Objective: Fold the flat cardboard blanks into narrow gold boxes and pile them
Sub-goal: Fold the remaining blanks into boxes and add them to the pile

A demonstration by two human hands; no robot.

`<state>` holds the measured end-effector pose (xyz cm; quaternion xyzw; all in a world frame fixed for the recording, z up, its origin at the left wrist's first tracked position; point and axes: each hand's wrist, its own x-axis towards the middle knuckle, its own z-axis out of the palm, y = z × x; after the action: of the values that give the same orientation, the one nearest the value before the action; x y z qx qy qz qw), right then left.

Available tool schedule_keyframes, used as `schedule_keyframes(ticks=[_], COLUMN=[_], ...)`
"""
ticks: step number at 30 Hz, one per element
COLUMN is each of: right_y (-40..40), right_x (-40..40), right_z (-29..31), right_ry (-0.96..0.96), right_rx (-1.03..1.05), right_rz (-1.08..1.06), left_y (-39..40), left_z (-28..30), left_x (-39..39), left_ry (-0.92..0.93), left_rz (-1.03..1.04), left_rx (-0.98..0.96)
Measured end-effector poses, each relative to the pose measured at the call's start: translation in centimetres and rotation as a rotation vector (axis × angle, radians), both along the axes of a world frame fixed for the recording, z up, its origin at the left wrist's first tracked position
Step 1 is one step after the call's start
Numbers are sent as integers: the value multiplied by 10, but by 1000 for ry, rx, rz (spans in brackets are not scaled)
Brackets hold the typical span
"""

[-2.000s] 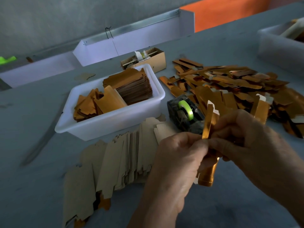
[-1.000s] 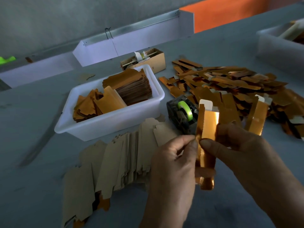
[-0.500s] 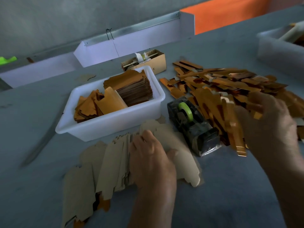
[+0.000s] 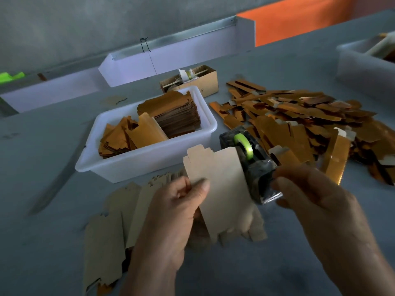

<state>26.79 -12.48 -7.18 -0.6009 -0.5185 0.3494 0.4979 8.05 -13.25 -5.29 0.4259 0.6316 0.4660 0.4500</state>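
My left hand (image 4: 171, 212) pinches a flat cardboard blank (image 4: 220, 186) by its left edge and holds it up, plain brown side toward me. Below it, a fanned row of more flat blanks (image 4: 119, 212) lies on the grey table. My right hand (image 4: 314, 201) hovers just right of the lifted blank with loosely curled fingers, holding nothing; it sits in front of the tape dispenser. A heap of folded narrow gold boxes (image 4: 299, 120) spreads across the table at the right.
A black tape dispenser (image 4: 248, 159) with green tape stands between blank and heap. A white tub (image 4: 149, 159) holds stacked gold blanks. Behind it sits a small cardboard box (image 4: 205, 80). Another white tub (image 4: 363, 67) is at far right. White trays line the wall.
The folded gold box left my hands and went onto the heap at the right. My left hand dropped to the fanned row and lifted one blank. My right hand came back toward it.
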Motion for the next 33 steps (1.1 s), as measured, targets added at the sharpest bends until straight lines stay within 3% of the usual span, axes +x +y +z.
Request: schedule_keyframes(ticks=[5, 9, 12, 14, 18, 21, 25, 29, 33], right_y=[-4, -4, -5, -7, -11, -16, -21, -21, -19], right_x=[-12, -15, -16, -15, -12, -15, -23, -26, -25], right_z=[2, -7, -9, -7, -7, -2, 1, 5, 7], right_ry=[298, 509, 528, 455, -76, -332, -338, -378, -320], right_rx=[-243, -323, -303, -244, 35, 247, 303, 350, 222], right_rz=[312, 324, 318, 309, 153, 74, 164, 273, 356], left_y=[-3, -6, -7, -6, -5, -5, -5, -7, -9], left_z=[1, 0, -6, -7, -6, -8, -8, -3, 0], left_x=[5, 22, 37, 42, 46, 46, 48, 46, 38], left_ry=[-163, -196, -157, -137, -100, -121, -134, -279, -104], left_rz=[-95, -89, 21, 70, 56, 42, 21, -86, -209], left_rx=[-53, -43, -32, -19, -5, -23, -27, -63, 8])
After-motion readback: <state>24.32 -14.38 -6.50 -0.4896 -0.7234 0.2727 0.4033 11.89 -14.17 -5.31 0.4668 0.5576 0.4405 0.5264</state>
